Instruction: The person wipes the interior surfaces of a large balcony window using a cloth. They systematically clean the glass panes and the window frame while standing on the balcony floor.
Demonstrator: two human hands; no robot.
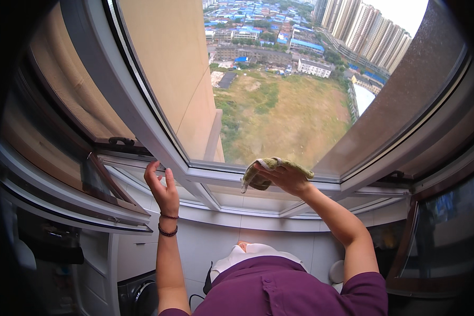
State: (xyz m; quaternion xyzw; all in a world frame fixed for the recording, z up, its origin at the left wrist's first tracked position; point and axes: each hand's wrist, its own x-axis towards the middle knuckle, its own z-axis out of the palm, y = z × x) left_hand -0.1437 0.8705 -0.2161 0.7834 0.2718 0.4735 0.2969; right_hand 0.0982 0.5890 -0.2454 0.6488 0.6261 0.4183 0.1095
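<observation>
A green cloth with a pale edge (256,179) lies under my right hand (286,179), which presses it with the palm against the lower part of a large window pane (284,118). Part of the cloth hangs down over the white horizontal window frame (221,175). My left hand (162,189) is raised beside the left upright of the frame (158,146), fingers apart and slightly curled, with nothing in it. Whether its fingertips touch the frame I cannot tell. Two dark bracelets (168,231) circle the left wrist.
At left an opened window sash (114,197) juts inward. Another brown-framed sash (414,237) stands at right. Below left are a white cabinet (136,252) and a dark front-loading washing machine (142,292). Pale tiles (205,241) cover the floor. Beyond the glass are buildings far below.
</observation>
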